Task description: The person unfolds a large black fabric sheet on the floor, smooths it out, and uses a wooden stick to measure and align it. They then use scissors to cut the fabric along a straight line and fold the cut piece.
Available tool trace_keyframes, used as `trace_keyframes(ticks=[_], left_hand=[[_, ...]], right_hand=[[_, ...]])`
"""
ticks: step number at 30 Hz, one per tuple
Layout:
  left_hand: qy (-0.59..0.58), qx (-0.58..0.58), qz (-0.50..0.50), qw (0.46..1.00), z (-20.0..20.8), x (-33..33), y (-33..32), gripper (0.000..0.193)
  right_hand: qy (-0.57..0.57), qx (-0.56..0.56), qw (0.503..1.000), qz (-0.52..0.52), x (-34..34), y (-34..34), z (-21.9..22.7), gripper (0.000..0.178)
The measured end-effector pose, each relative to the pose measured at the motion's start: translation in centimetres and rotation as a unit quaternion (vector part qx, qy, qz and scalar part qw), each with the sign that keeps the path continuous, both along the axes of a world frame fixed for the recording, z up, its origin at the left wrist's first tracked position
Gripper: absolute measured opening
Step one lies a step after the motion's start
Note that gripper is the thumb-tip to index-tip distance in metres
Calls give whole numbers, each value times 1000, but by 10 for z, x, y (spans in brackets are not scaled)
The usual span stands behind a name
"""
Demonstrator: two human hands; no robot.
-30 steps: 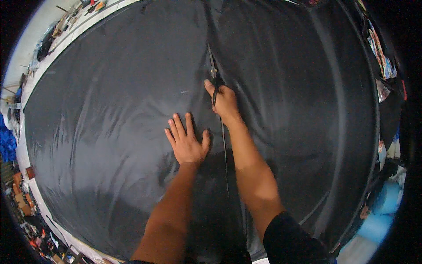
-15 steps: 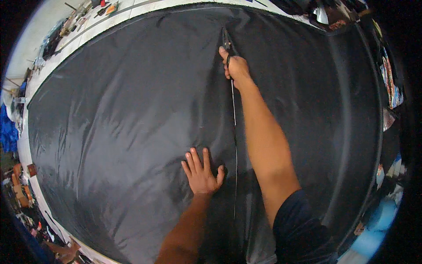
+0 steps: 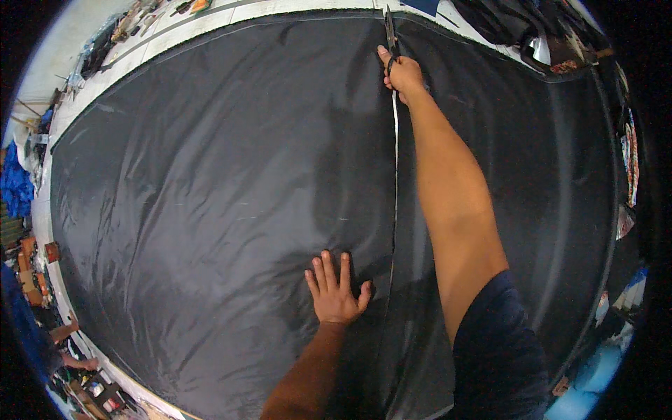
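A large sheet of black, slightly shiny fabric (image 3: 231,154) is spread over a white table. My right hand (image 3: 404,75), arm stretched far forward, is closed round the handles of dark scissors (image 3: 390,31). Their blades point away from me and reach the sheet's far edge. From the scissors a long cut (image 3: 396,161) runs back toward me, with a pale strip showing through its far part. Left of the cut, my left hand (image 3: 337,295) lies flat on the fabric, fingers spread, holding nothing.
White table edge (image 3: 136,52) shows along the far and left sides. Dark bundled material (image 3: 497,21) lies at the far right. At the left rim are a person's hands (image 3: 80,360) and boxes (image 3: 29,280). Blue wrapped material (image 3: 595,371) sits at the lower right.
My right hand and the scissors have moved forward to the fabric's far edge, lengthening the cut. My left hand stays flat on the sheet. Another person's hands have appeared at the left rim.
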State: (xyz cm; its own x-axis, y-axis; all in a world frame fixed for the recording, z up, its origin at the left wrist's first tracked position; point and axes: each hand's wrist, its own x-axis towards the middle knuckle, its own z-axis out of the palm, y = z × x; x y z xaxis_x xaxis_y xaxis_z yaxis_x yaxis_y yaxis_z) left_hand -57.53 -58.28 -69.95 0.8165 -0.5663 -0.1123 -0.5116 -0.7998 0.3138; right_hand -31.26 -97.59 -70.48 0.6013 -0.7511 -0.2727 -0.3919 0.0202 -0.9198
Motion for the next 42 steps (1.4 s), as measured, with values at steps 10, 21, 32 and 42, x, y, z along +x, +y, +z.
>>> trace_keyframes(ticks=[10, 21, 32, 42], left_hand=[[29, -2, 17, 999, 1, 14, 15, 81], [-18, -52, 8, 998, 7, 6, 5, 81], [85, -173, 4, 981, 16, 24, 24, 90], [169, 1, -412, 895, 132, -207, 258, 55]], right_hand=[[-221, 124, 967, -27, -220, 163, 25, 41], [342, -452, 822, -44, -694, 431, 3, 63], [284, -365, 873, -155, -682, 430, 11, 63], [202, -215, 937, -185, -755, 444, 35, 69]])
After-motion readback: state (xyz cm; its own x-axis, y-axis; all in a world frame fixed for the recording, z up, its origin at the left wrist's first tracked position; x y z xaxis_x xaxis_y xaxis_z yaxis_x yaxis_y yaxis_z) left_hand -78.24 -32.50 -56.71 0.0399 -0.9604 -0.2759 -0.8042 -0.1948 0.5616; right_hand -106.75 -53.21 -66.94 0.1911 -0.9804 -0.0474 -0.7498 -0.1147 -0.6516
